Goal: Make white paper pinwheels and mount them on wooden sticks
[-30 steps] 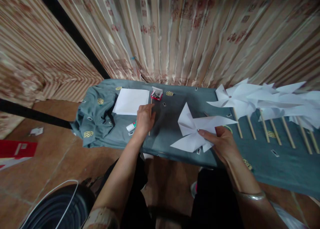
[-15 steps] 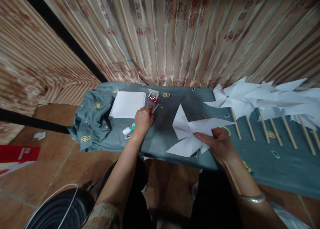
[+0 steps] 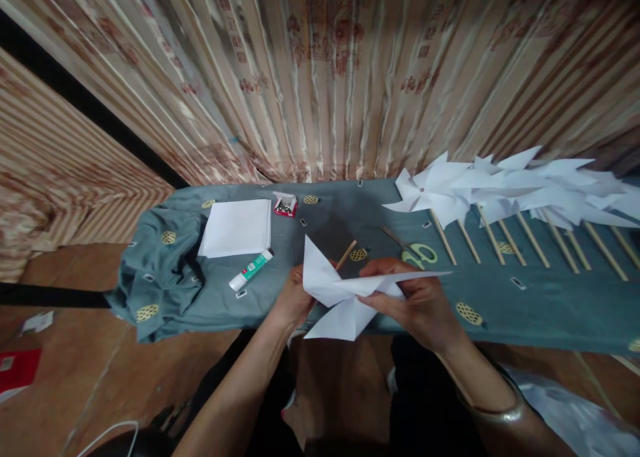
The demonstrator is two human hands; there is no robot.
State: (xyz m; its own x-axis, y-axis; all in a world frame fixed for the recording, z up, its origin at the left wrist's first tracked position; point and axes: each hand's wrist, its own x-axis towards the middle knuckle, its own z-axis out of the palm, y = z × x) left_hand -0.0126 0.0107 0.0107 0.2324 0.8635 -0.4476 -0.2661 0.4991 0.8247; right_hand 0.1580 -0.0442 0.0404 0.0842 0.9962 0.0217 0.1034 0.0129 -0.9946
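A white paper pinwheel [image 3: 340, 294] is held above the table's front edge, pinched near its centre and right blades by my right hand [image 3: 420, 304]. My left hand [image 3: 295, 300] is closed around a thin wooden stick [image 3: 346, 255], behind the pinwheel's left side. The stick's upper end sticks out past the paper; its lower part and some left fingers are hidden. Beyond my right hand lie scissors [image 3: 420, 254] with light green handles. To the left are a glue stick [image 3: 251, 269], a stack of white paper [image 3: 237, 227] and a small red box of metal pins [image 3: 285, 205].
Several finished pinwheels [image 3: 465, 184] on wooden sticks lie overlapping along the back right of the cloth-covered table [image 3: 340, 207]. A patterned curtain [image 3: 310, 77] hangs behind. Below on the left, a black round object [image 3: 135, 444] and a red packet [image 3: 20, 369] show near the floor.
My left hand has lifted the wooden stick from the table and brought it right, behind the pinwheel. My right hand has moved the pinwheel left. The scissors are now uncovered as the view shifted.
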